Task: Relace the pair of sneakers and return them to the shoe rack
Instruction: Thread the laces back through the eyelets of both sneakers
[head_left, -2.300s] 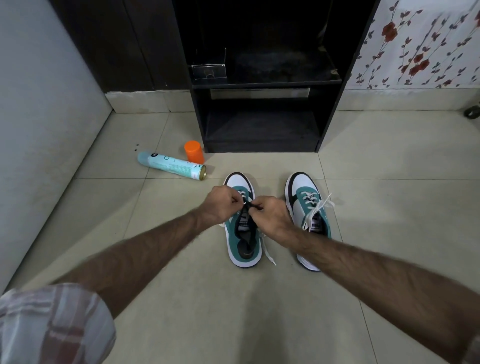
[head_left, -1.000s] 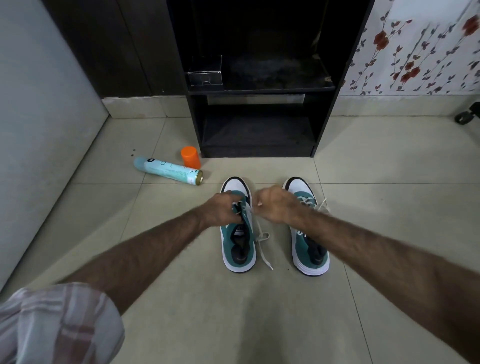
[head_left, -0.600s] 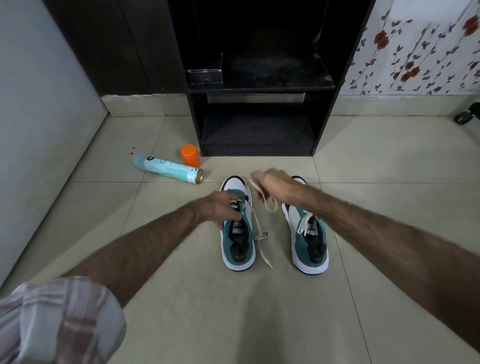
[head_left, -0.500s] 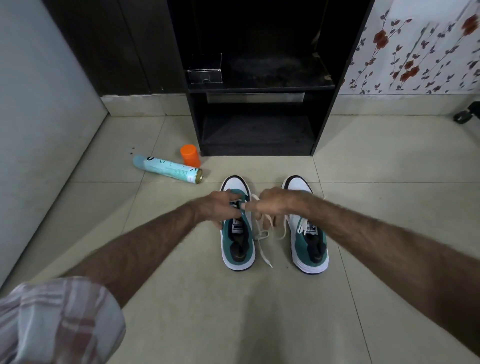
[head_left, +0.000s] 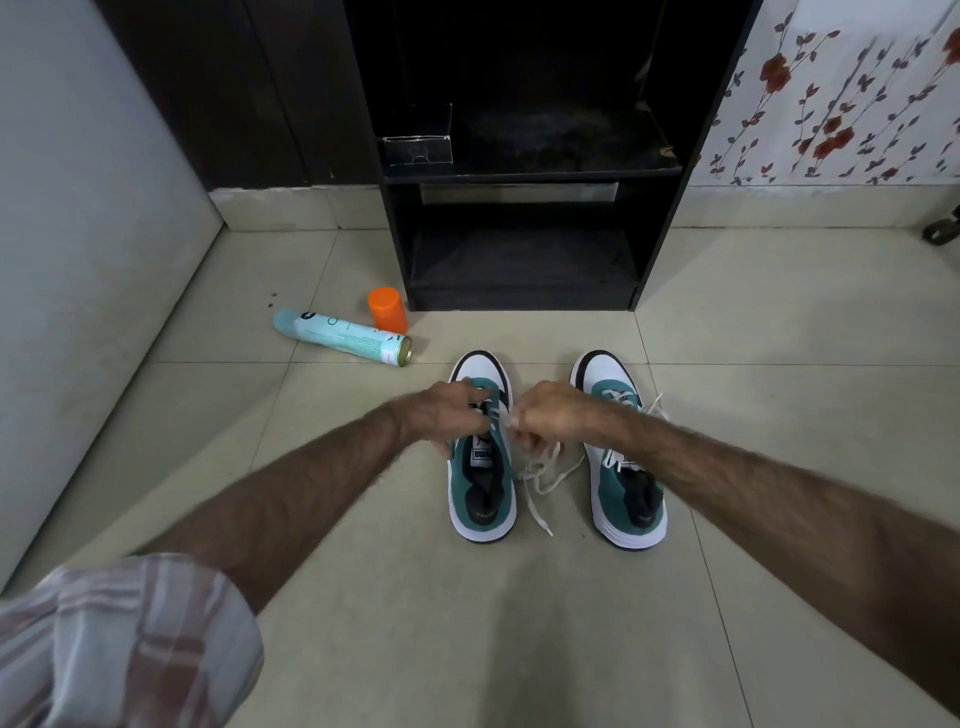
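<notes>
Floor (head_left: 779, 415), pale tile: I see open room to the right of the shoes and along the near edge toward me; the left edge is closed off by a grey wall (head_left: 78, 260), the far edge by a dark shoe rack (head_left: 524, 176) with two open shelves, its base standing just beyond the toes of both shoes. Left sneaker (head_left: 483, 499), teal and white, toe toward the rack, set on the floor at mid-frame; right sneaker (head_left: 626, 499) beside it, apart, same heading, its lace threaded. White lace (head_left: 540, 473): loose length trails on the floor in the gap between the two shoes, its upper part rising to the hands. My left hand (head_left: 447, 415), fingers curled, rests on the upper eyelet area of the left sneaker and pinches at the lace there. My right hand (head_left: 550, 415), fingers curled tight, pinches the lace just beside the left hand, over the inner edge of the left sneaker; the fingertips of both nearly meet. Spray can (head_left: 343, 338), pale blue, lying on its side near the rack's left front corner. Orange cap (head_left: 388, 309) upright, just beyond the can. Plaid sleeve (head_left: 119, 644) at the near left corner.
</notes>
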